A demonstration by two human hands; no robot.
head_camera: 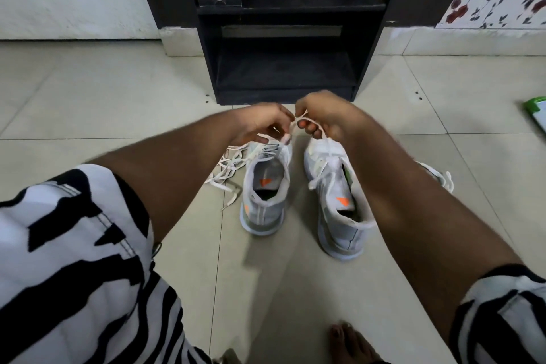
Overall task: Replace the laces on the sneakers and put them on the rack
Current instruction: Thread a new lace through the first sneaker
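Two pale sneakers stand side by side on the tiled floor (177, 91) in front of the dark rack (285, 38). Above the left sneaker (264, 186), the left hand (260, 124) and right hand (322, 118) each pinch a strand of its white lace (292, 127) in curled fingers. The right sneaker (339, 195) looks laced; loose laces (227, 168) lie just beside the left one. To tie well, both strands should probably be kept evenly taut and the knot drawn down snug against the tongue.

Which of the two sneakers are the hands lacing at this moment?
The left sneaker. Both the left hand and right hand pinch a white lace rising from its front; the right sneaker stands untouched beside it.
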